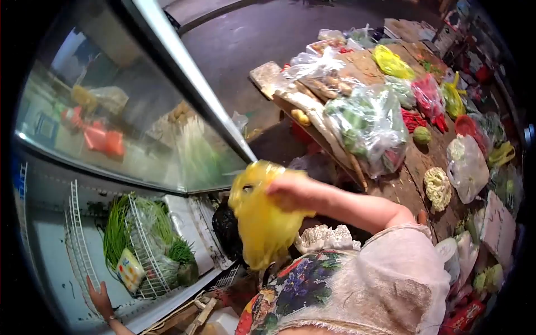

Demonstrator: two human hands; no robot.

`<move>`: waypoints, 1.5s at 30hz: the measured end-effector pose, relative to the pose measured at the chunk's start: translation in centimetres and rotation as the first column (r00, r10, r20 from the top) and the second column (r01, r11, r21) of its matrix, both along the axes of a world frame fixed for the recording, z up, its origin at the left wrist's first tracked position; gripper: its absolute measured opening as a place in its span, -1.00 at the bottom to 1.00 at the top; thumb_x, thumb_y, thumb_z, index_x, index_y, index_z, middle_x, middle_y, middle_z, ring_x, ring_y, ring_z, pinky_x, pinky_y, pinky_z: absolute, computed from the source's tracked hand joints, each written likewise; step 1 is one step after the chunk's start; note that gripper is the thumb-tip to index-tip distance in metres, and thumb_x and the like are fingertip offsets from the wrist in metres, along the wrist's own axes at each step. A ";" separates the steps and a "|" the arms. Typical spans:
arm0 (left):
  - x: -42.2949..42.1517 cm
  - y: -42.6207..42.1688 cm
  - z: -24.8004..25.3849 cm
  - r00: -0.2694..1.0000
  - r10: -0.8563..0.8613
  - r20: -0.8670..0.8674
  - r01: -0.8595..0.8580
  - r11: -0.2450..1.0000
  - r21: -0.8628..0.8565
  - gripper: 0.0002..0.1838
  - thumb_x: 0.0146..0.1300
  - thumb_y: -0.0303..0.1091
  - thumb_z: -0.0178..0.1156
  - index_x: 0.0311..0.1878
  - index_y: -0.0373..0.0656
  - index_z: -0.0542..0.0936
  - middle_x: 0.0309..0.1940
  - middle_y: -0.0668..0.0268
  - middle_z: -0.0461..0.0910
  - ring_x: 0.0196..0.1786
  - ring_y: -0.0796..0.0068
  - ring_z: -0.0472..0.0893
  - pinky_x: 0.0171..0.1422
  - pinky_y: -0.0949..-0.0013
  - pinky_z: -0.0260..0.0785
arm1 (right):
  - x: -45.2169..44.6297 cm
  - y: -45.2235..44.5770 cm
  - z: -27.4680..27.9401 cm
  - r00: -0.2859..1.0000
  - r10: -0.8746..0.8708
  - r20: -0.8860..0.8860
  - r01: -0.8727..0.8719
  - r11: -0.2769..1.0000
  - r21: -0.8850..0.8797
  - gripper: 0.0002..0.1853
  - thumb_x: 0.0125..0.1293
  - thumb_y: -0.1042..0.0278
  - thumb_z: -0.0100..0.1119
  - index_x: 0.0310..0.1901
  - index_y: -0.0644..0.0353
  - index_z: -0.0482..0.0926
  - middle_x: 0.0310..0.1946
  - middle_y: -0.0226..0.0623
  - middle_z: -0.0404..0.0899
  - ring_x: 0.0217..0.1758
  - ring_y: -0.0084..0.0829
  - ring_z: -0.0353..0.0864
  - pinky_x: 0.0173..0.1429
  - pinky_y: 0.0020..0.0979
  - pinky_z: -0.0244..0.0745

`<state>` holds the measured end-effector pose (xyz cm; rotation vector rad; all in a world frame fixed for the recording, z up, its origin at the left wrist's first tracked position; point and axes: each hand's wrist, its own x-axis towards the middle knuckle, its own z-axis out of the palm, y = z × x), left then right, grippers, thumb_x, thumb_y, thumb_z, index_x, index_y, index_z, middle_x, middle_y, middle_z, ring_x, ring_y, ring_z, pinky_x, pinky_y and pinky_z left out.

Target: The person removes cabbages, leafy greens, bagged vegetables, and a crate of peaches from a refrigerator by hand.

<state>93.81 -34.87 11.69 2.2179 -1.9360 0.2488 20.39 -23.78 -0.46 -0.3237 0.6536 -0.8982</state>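
My right hand [286, 191] is closed around the top of a yellow plastic bag [259, 229], which hangs beside the open fridge. What is in the bag, if anything, I cannot make out. At the lower left, my left hand [101, 300] reaches into the fridge [47, 240], its fingers apart beside a white wire rack [78, 240]. Whether it touches the rack I cannot tell. Further in, long green stems [115, 223] lie by a second wire rack [146, 251], with a white packet with coloured dots [130, 270] leaning there and bagged greens [162, 223] behind.
The fridge's glass door [139, 111] stands open above. A wooden table [410, 167] on the right carries bagged green vegetables [363, 120], a yellow bag [392, 61], red chillies [413, 119], a round green vegetable [422, 135] and cauliflower [437, 188]. A black bag [224, 223] sits by the fridge edge.
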 end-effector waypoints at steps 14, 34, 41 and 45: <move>7.2 -1.3 -2.8 0.995 -0.098 0.026 0.098 0.995 -0.024 -0.29 0.05 -0.26 0.36 0.28 -0.28 0.37 0.15 0.02 0.50 0.19 0.15 0.49 0.29 0.24 0.30 | -50.5 11.6 13.0 0.129 -0.890 -0.438 0.692 0.397 -0.603 -0.62 0.37 0.03 0.03 0.07 0.10 0.48 -0.13 -0.30 0.55 -0.12 -0.40 0.53 -0.10 -0.40 0.49; -4.1 1.0 1.6 0.998 -0.033 0.058 0.035 0.999 -0.036 -0.24 0.10 -0.02 0.34 0.31 -0.17 0.37 0.19 0.00 0.46 0.24 0.04 0.44 0.27 0.18 0.31 | -8.2 -0.6 -7.4 0.469 0.251 -0.847 -0.478 0.878 -0.005 -0.73 0.33 0.45 0.09 0.05 0.29 0.51 -0.16 -0.29 0.61 -0.12 -0.45 0.58 -0.04 -0.44 0.47; -2.6 0.5 1.2 0.989 -0.150 0.002 0.150 0.988 -0.024 -0.25 0.13 -0.05 0.34 0.36 -0.08 0.34 0.25 0.06 0.43 0.29 0.14 0.42 0.32 0.25 0.26 | 4.4 -4.5 -12.1 0.350 0.286 -0.892 -0.793 0.597 -0.120 -0.64 0.29 0.37 0.16 0.08 0.31 0.51 -0.12 -0.21 0.63 -0.09 -0.40 0.58 0.06 -0.41 0.45; -3.4 0.8 1.0 0.992 -0.120 0.041 0.122 0.991 -0.063 -0.25 0.10 -0.04 0.35 0.34 -0.08 0.36 0.15 0.01 0.49 0.19 0.07 0.48 0.25 0.21 0.31 | 14.2 -8.6 -9.8 0.266 0.278 -0.923 -0.912 0.383 -0.147 -0.63 0.28 0.36 0.17 0.09 0.30 0.49 -0.14 -0.12 0.62 -0.10 -0.40 0.59 0.03 -0.40 0.45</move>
